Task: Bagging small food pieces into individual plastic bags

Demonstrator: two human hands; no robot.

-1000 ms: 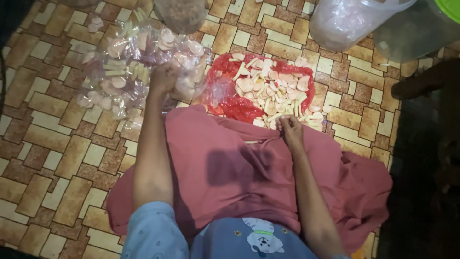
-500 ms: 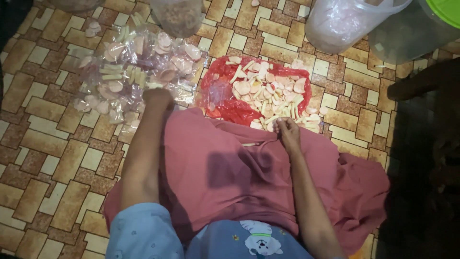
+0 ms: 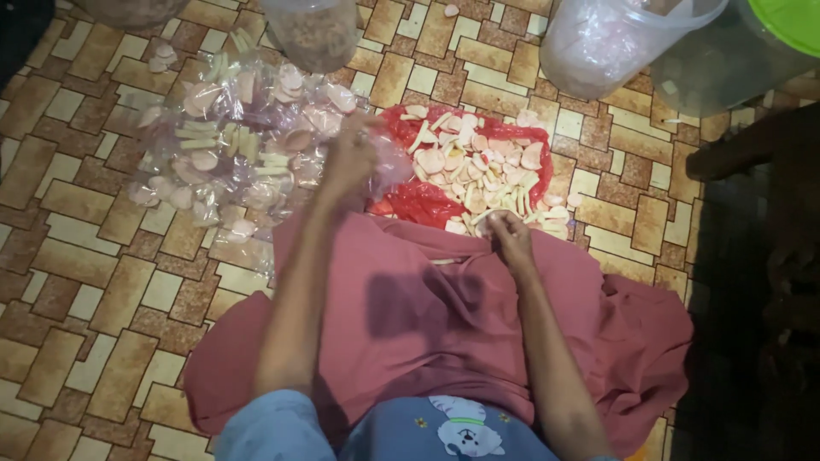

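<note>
I am sitting on the tiled floor (image 3: 68, 282) with a pink cloth (image 3: 444, 324) across my lap. My left hand (image 3: 348, 162) is reaching forward to the edge of the heap of small filled clear bags (image 3: 231, 145), its fingers curled around what looks like a thin clear bag; the blur there means I cannot tell how tightly it is closed or whether anything is inside. My right hand (image 3: 510, 232) is resting at the near edge of the loose pale pieces (image 3: 478, 175) spread on the red plastic sheet (image 3: 418, 201), fingers pinched together on one or two pieces, nearly closed.

To do this well, I am judging that the bag mouth should be kept wide with the left hand and brought close beside the right, so the pieces (thin and probably brittle) travel only a short way and drop in flat.

Beyond both hands, the clear containers (image 3: 615, 43) and a green-lidded tub (image 3: 786, 21) are cut off by the top edge, their contents unclear. To the right of my right hand everything is lost in dark shadow.
</note>
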